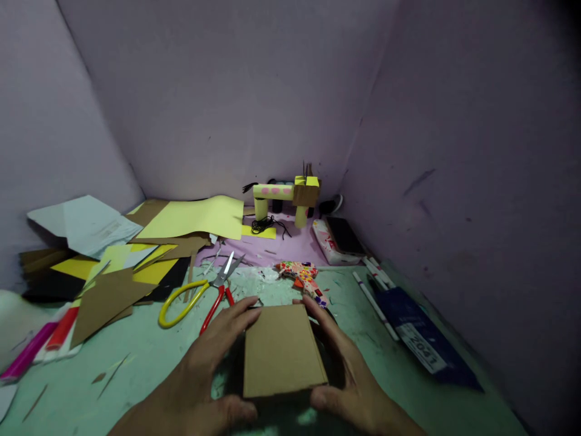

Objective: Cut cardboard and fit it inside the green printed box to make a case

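A brown cardboard box (284, 351) with a flat, square top sits low in the middle of the view, between both hands. My left hand (204, 363) wraps around its left side, fingers at the far corner and thumb at the near one. Around the right side curls my right hand (347, 369), gripping it the same way. The box's underside is hidden. Just beyond lies a floral-patterned glue gun (303, 277). Scissors (221, 280) with one yellow and one red handle lie partly open near my left fingers.
A yellow animal figure (275, 192) made of paper and cardboard stands by the back wall. Paper and cardboard sheets (109, 297) pile up at left. Right are a phone (345, 235), markers (376, 306) and a dark blue packet (422, 339). Black string (265, 225) lies below the figure.
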The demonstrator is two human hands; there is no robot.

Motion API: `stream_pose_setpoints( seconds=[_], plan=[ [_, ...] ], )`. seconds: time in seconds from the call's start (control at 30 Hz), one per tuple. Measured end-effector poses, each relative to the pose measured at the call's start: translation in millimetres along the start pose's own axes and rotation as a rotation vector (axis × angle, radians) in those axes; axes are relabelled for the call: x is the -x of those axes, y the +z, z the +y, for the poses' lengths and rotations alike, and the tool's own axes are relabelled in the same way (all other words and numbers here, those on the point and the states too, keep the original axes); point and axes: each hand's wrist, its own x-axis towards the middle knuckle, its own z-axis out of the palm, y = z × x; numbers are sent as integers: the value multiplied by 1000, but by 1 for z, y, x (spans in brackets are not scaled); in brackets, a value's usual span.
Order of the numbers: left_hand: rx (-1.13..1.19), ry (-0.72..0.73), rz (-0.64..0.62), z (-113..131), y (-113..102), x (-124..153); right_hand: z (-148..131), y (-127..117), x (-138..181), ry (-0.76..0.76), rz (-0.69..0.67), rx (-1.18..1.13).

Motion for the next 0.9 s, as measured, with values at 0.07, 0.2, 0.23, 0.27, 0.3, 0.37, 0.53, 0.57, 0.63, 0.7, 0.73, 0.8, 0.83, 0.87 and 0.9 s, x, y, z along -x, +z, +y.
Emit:
stream_pose_setpoints(
  seconds=[0.07,0.2,0.23,0.27,0.3,0.37,0.53,0.57,0.63,0.7,0.73,0.8,0.83,0.87,0.9],
  plan=[
    [-8,8,-23,-2,-1,0,1,1,-1,9,6,-30],
    [-33,11,-42,-2,-3,0,4,0,-2,-13,14,-51],
    [-40,19,-51,-1,-4,-1,4,0,-2,-17,18,-54],
    [-46,28,-65,1,-4,-1,4,0,-2,-19,22,-53],
    [-49,36,-81,2,-4,-2,4,0,-3,-20,25,-52],
    [-48,41,-94,4,-4,-3,3,1,-3,-26,31,-56],
    [-29,33,-43,4,-1,-3,2,2,-5,-39,5,-89],
    [-30,31,-40,4,-1,-3,3,2,-6,-43,5,-95],
    [-33,23,-36,2,1,-2,4,2,-7,-48,9,-105],
    [-29,17,-32,0,1,-3,6,3,-7,-49,14,-119],
    [-20,15,-35,-1,2,-3,7,3,-7,-49,15,-127],
    [15,12,-42,-1,2,-4,8,3,-7,-37,9,-157],
    [35,14,-44,-2,2,-4,8,3,-7,-27,4,-176],
    [54,21,-45,-1,3,-5,8,3,-7,-17,-1,-197],
    [64,30,-51,-1,3,-5,8,3,-6,-7,-4,-211]
  ],
)
